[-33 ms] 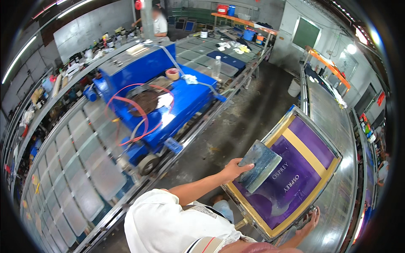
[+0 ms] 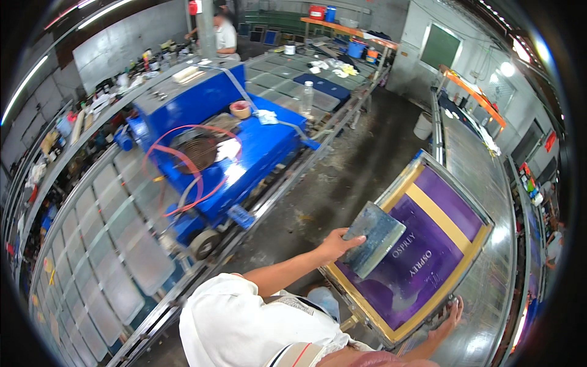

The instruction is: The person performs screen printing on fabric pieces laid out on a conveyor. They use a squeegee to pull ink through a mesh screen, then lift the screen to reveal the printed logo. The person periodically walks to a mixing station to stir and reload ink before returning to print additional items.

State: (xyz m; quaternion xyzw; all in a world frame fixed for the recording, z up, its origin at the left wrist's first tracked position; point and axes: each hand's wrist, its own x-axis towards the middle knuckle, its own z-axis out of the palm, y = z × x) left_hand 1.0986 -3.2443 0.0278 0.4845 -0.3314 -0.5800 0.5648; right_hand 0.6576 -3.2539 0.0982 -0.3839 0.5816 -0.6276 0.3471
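My left hand (image 2: 337, 244) grips a flat, ink-stained grey-blue squeegee (image 2: 374, 237), thumb on its near face. The squeegee stands tilted over the left part of a screen printing frame (image 2: 400, 335). Purple mesh (image 2: 391, 300) fills that frame, with pale lettering and a tan tape strip (image 2: 435, 215) across its far part. Whether the squeegee's lower edge touches the mesh, I cannot tell. At the frame's near right edge, my right hand (image 2: 451, 317) curls its fingers round the rim; the palm is partly hidden.
Under the frame runs a long, shiny printing table (image 2: 495, 287). Across the aisle, a blue machine (image 2: 263, 150) with a looped red hose (image 2: 160, 148) sits on rails over another table (image 2: 131, 269). A clear bottle (image 2: 307, 98) stands behind it. Farther back are a white bucket (image 2: 423, 125) and another person (image 2: 225, 37).
The view has shifted slightly, so the blue machine and far table appear a little farther left. Both hands keep their holds, and the squeegee stays over the same part of the mesh.
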